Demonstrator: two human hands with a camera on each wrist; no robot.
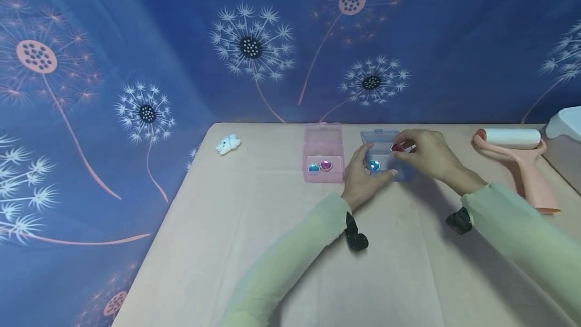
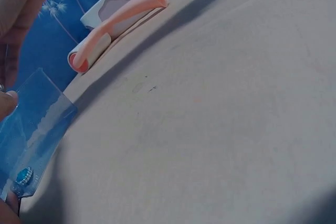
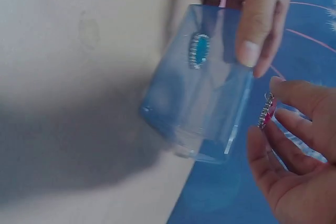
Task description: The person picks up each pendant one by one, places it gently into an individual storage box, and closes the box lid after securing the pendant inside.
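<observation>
My left hand (image 1: 360,180) grips a clear blue plastic box (image 3: 168,98) by its left side, thumb along the near wall; its lid stands raised at the back. A blue gem charm with a beaded silver rim (image 3: 199,51) lies inside. Between thumb and fingertips, my right hand (image 1: 430,154) pinches a red-pink gem charm (image 3: 266,113) with a similar rim, held over the right side of the blue box. Just left of my left hand is an open pink box (image 1: 323,138) holding a blue gem (image 1: 313,168) and a pink gem (image 1: 326,165).
A pink-handled lint roller (image 1: 513,138) lies to the right, beside a white-topped container (image 1: 565,125) at the table's edge. At the far left sits a small white figurine (image 1: 228,144). A patterned blue cloth (image 1: 290,90) hangs behind the table.
</observation>
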